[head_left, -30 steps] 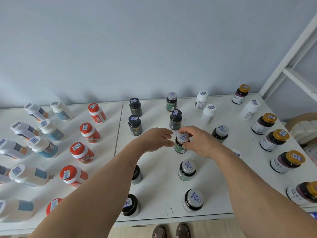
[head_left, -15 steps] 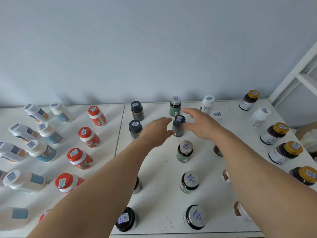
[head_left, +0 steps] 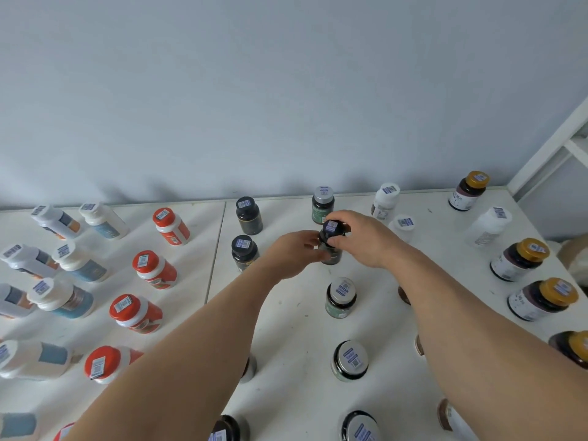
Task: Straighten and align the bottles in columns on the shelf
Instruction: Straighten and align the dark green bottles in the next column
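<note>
Both my hands hold a dark bottle with a black cap (head_left: 332,246) standing on the white shelf (head_left: 296,319). My left hand (head_left: 294,253) grips its left side and my right hand (head_left: 362,238) pinches the cap from the right. Behind it stands a green bottle with a silver cap (head_left: 322,203). In front of it, silver-capped green bottles (head_left: 340,297) run toward me in a column. Two black bottles (head_left: 249,214) stand to the left.
Red-capped bottles (head_left: 154,268) and white bottles with blue labels (head_left: 76,262) fill the left shelf panel. White bottles (head_left: 385,200) and gold-capped dark bottles (head_left: 520,259) stand on the right. A white frame post (head_left: 547,148) rises at the right edge against the wall.
My hands left the silver-capped green bottle, reached farther back, and closed on the black-capped bottle. The camera tilted forward over the shelf.
</note>
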`<state>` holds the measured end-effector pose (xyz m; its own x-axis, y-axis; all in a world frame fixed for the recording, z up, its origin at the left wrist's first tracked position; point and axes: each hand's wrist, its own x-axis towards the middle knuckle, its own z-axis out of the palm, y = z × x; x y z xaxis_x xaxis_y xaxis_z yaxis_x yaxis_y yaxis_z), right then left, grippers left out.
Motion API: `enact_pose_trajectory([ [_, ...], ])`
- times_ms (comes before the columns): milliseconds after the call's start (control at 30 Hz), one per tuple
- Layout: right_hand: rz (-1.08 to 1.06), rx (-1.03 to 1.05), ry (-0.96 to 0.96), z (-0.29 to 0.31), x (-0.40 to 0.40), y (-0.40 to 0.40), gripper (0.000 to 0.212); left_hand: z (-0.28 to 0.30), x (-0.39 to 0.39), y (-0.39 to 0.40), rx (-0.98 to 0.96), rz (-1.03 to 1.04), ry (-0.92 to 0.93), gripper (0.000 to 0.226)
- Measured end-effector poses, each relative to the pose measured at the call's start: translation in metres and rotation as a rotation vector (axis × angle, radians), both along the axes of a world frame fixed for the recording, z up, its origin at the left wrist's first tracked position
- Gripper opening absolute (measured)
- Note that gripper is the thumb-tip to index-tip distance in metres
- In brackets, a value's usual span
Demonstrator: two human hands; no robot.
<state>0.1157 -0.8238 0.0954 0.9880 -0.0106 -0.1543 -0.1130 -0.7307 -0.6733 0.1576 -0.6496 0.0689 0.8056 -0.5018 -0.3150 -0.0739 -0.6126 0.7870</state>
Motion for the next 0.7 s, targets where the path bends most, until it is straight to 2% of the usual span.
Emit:
enact_pose_trajectory([
  [200,-0.074,0.026,-0.034,0.018,0.001,0.004,0.051,0.017,0.007,0.008,-0.180,-0.044,0.194,0.030],
  [267,-0.097,0.016,-0.052,0.022,0.000,0.005,0.050,0.020,0.009,0.010,-0.181,-0.063,0.216,0.026],
  [400,-0.117,0.002,-0.080,0.029,-0.002,0.009,0.043,0.023,0.012,0.013,-0.214,-0.103,0.253,0.031],
  [700,-0.138,-0.003,-0.108,0.034,-0.005,0.020,0.035,0.026,0.014,0.022,-0.277,-0.159,0.299,0.020],
])
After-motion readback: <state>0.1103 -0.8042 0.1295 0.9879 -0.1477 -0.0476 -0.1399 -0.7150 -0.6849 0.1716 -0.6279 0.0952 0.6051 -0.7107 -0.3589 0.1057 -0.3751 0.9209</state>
